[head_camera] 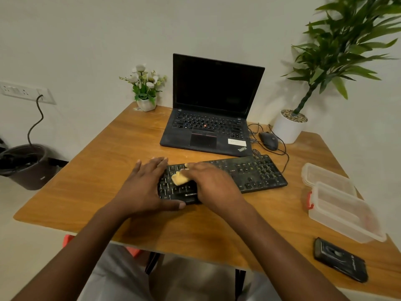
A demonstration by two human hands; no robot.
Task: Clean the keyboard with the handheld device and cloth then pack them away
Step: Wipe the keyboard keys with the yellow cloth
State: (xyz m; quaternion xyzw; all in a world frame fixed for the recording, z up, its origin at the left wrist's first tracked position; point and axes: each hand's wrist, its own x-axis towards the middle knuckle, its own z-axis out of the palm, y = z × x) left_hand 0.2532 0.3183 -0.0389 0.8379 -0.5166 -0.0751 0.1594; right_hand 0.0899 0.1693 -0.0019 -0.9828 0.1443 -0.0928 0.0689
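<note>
A black keyboard (256, 172) lies across the middle of the wooden table (97, 170). My left hand (145, 187) grips its left end, thumb along the front edge and fingers spread over the far edge. My right hand (212, 183) presses a small folded yellow cloth (179, 178) onto the keys left of centre. A black handheld device (339, 259) lies flat near the table's front right corner, apart from both hands. An open clear plastic box (342, 211) with a red latch stands to the right of the keyboard, its lid folded back.
An open black laptop (214, 105) stands behind the keyboard, with a wired mouse (269, 141) to its right. A white flower pot (147, 103) sits at the back left, a tall potted plant (288, 127) at the back right. A dark bin (26, 166) stands on the floor to the left.
</note>
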